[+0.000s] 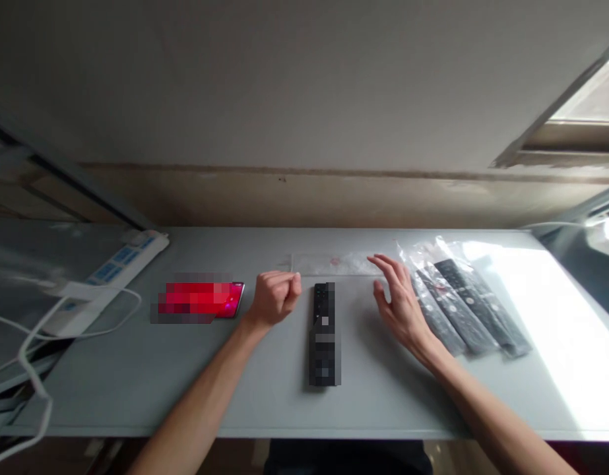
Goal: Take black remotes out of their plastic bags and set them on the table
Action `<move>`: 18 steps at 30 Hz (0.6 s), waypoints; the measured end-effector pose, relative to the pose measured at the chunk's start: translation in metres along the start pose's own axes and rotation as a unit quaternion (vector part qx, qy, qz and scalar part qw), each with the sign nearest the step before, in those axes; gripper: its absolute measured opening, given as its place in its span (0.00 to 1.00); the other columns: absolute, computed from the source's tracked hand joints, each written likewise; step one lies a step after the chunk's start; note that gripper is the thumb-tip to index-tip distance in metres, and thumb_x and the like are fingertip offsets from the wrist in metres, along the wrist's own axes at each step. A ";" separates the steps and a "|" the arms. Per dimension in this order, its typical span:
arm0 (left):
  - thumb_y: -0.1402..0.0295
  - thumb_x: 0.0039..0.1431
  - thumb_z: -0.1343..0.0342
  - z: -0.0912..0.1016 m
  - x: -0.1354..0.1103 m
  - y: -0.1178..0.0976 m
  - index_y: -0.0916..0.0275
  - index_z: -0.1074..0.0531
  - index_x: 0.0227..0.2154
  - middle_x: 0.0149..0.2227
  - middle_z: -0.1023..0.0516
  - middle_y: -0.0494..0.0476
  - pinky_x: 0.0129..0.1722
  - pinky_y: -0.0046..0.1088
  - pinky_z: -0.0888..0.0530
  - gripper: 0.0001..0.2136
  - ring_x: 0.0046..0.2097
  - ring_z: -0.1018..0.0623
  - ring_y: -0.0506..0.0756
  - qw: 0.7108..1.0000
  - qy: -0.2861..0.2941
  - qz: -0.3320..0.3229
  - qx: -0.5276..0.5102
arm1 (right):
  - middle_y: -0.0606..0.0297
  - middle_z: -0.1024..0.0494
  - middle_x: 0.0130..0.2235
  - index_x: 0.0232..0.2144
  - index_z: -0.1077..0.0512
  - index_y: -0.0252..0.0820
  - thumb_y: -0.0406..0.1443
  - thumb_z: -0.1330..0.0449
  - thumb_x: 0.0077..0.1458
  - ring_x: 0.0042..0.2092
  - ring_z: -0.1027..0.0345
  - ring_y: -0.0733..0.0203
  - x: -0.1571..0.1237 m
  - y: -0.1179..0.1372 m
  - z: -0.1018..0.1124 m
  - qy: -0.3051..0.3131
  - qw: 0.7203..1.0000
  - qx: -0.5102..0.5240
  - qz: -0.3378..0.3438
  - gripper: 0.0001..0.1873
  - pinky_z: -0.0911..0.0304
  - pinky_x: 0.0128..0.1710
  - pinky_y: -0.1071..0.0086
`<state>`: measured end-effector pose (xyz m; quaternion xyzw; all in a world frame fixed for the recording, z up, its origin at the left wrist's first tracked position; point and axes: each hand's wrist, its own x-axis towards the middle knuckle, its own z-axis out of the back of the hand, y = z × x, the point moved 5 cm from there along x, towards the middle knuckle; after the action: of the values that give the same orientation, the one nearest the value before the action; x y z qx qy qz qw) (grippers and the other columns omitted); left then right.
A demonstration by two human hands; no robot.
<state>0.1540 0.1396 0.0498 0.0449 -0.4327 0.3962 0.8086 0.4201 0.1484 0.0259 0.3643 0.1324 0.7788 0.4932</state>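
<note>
A black remote control (324, 336), partly pixelated, lies lengthwise on the table between my hands. My left hand (275, 298) is closed in a fist to the left of its upper end, and nothing shows sticking out of the fingers. Behind the remote, a clear plastic bag (334, 264) lies flat, its left end close to my left thumb. To the right of the remote, my right hand (396, 300) has its fingers apart and holds nothing. Beside it, several remotes in clear plastic bags (465, 303) lie slanted side by side.
A phone (229, 300) with a red screen, largely pixelated, lies left of my left hand. Farther left, a white power strip (116, 270) and looping white cables (34, 376) occupy the table's side. The grey table (264, 409) meets a wall at the back; sunlight falls across its right side.
</note>
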 end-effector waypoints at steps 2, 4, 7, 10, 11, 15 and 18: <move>0.74 0.75 0.53 0.000 -0.002 0.001 0.57 0.48 0.19 0.17 0.41 0.46 0.26 0.33 0.46 0.23 0.20 0.42 0.50 1.000 0.009 0.003 -0.003 | 0.54 0.34 0.71 0.74 0.41 0.56 0.32 0.51 0.72 0.73 0.41 0.44 -0.001 0.002 -0.004 0.036 0.999 -0.018 0.010 0.32 0.40 0.71 0.39; 0.74 0.75 0.54 -0.003 -0.002 -0.001 0.57 0.46 0.20 0.17 0.39 0.47 0.26 0.33 0.46 0.23 0.20 0.41 0.50 1.000 0.020 -0.005 -0.004 | 0.58 0.41 0.76 0.77 0.46 0.59 0.34 0.52 0.74 0.78 0.51 0.43 -0.004 0.002 -0.010 0.078 0.996 -0.034 0.012 0.34 0.43 0.72 0.37; 0.74 0.76 0.55 -0.011 -0.002 -0.005 0.58 0.43 0.20 0.18 0.37 0.47 0.26 0.33 0.44 0.23 0.21 0.40 0.50 0.999 0.043 -0.026 -0.002 | 0.64 0.52 0.81 0.79 0.50 0.61 0.36 0.53 0.76 0.81 0.64 0.42 -0.009 -0.002 -0.020 0.133 0.989 -0.063 0.011 0.34 0.47 0.74 0.36; 0.74 0.76 0.55 -0.015 -0.004 -0.004 0.58 0.41 0.20 0.18 0.36 0.47 0.27 0.32 0.43 0.23 0.21 0.39 0.50 0.998 0.059 -0.032 0.000 | 0.65 0.55 0.81 0.78 0.47 0.59 0.40 0.53 0.77 0.81 0.68 0.41 -0.014 -0.008 -0.029 0.174 0.980 -0.098 0.009 0.31 0.50 0.75 0.36; 0.74 0.76 0.55 -0.015 -0.004 -0.003 0.59 0.41 0.20 0.18 0.36 0.47 0.26 0.32 0.43 0.23 0.21 0.39 0.50 0.998 0.056 -0.031 0.002 | 0.65 0.54 0.81 0.78 0.45 0.58 0.42 0.53 0.78 0.81 0.67 0.41 -0.015 -0.010 -0.031 0.184 0.977 -0.109 0.009 0.30 0.51 0.76 0.36; 0.73 0.76 0.56 -0.013 -0.006 0.005 0.58 0.42 0.19 0.17 0.36 0.47 0.26 0.33 0.44 0.23 0.20 0.39 0.50 0.998 0.049 -0.016 0.019 | 0.62 0.50 0.80 0.77 0.44 0.58 0.46 0.51 0.77 0.80 0.58 0.41 -0.015 -0.016 -0.035 0.190 0.974 -0.123 0.016 0.30 0.51 0.75 0.36; 0.70 0.77 0.57 -0.014 -0.007 0.012 0.58 0.44 0.18 0.17 0.38 0.48 0.26 0.34 0.44 0.25 0.19 0.39 0.50 0.998 0.061 0.024 0.015 | 0.61 0.45 0.78 0.77 0.44 0.57 0.44 0.51 0.77 0.79 0.54 0.41 -0.013 -0.018 -0.035 0.166 0.979 -0.112 0.024 0.31 0.50 0.74 0.33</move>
<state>0.1529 0.1497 0.0325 0.0225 -0.3770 0.4240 0.8232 0.4110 0.1510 -0.0150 0.1755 0.1152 0.8498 0.4835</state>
